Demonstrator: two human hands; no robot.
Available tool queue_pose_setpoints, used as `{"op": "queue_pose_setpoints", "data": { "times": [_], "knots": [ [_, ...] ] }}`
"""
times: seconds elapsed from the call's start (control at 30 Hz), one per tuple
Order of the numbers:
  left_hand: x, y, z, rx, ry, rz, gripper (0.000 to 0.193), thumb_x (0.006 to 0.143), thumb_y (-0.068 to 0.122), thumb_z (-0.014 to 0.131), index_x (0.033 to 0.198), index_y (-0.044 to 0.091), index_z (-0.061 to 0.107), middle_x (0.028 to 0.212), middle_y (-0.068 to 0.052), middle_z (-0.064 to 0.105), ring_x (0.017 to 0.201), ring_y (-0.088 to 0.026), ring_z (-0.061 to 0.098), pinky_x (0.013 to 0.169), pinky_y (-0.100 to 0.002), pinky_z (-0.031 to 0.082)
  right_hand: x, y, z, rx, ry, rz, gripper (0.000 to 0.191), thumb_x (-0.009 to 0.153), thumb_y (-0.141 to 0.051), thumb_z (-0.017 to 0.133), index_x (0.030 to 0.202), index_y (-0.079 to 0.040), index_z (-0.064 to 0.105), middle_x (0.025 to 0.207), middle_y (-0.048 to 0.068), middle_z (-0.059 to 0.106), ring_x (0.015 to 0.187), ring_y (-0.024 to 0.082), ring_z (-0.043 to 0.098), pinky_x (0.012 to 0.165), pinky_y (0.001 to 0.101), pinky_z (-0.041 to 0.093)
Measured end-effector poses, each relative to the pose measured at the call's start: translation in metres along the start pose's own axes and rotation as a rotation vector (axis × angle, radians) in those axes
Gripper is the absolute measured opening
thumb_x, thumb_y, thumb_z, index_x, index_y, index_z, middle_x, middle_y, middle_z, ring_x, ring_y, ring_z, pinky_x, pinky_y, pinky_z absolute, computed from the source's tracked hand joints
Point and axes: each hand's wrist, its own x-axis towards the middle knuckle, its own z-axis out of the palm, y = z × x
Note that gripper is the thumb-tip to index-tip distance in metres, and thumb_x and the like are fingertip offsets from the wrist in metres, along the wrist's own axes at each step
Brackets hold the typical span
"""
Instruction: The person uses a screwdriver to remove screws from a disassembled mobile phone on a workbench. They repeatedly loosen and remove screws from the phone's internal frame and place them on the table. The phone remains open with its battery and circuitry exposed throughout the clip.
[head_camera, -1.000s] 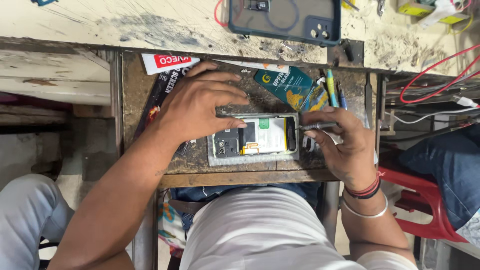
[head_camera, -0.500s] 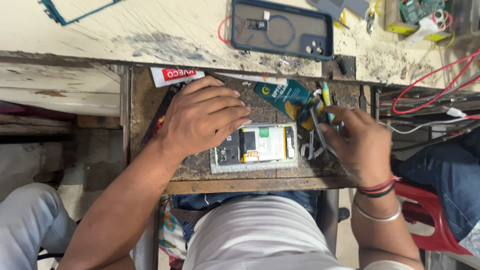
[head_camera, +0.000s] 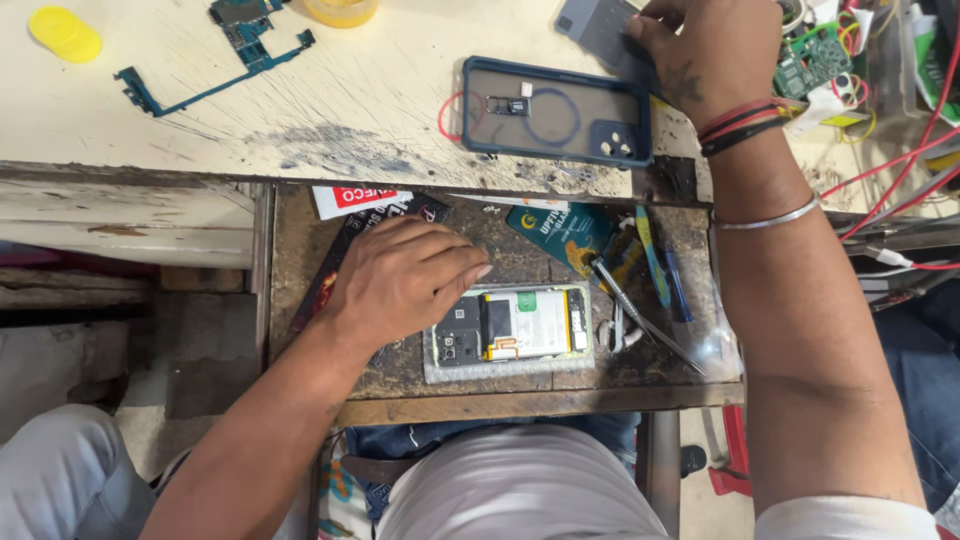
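Note:
An opened phone (head_camera: 510, 325), its battery and boards showing, lies in a clear case on a worn wooden pull-out shelf (head_camera: 540, 405). My left hand (head_camera: 405, 280) rests palm down beside it, fingertips at the phone's upper left corner, holding nothing. My right hand (head_camera: 705, 50) reaches up onto the white bench top, its fingers curled on a flat grey panel (head_camera: 595, 25). Metal tweezers (head_camera: 640, 315) lie loose on the shelf just right of the phone.
A dark blue phone case (head_camera: 555, 110) with small parts on it lies on the bench (head_camera: 350, 110). A blue circuit board (head_camera: 235, 40), a yellow disc (head_camera: 65, 32), a green board (head_camera: 810, 60) and red wires (head_camera: 900, 170) lie around. A green packet (head_camera: 560, 230) and pen-like tools (head_camera: 655, 260) share the shelf.
My right hand left the tweezers and the phone's right side and moved up to the grey panel on the bench. The left hand stayed by the phone.

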Motion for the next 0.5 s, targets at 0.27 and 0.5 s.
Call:
{"op": "queue_pose_setpoints", "data": {
  "times": [0.27, 0.5],
  "knots": [
    [-0.005, -0.006, 0.005, -0.022, -0.018, -0.017, 0.006, 0.09, 0.018, 0.079, 0.094, 0.013, 0.08, 0.096, -0.001, 0.077, 0.089, -0.019, 0.073, 0.076, -0.035, 0.057, 0.013, 0.015, 0.025, 0.071, -0.152, 0.192, 0.02, 0.094, -0.024, 0.088, 0.096, -0.007, 0.077, 0.081, 0.007, 0.075, 0.067, 0.024, 0.071, 0.058, 0.0372, 0.052],
    [-0.004, -0.006, 0.005, -0.026, -0.027, -0.016, 0.006, 0.089, 0.018, 0.079, 0.092, 0.013, 0.079, 0.094, -0.001, 0.077, 0.087, -0.019, 0.073, 0.076, -0.035, 0.057, 0.015, 0.011, 0.017, -0.032, -0.171, -0.021, 0.012, 0.096, -0.018, 0.083, 0.095, -0.008, 0.076, 0.086, 0.007, 0.073, 0.072, 0.026, 0.07, 0.063, 0.0393, 0.052]
  ]
}}
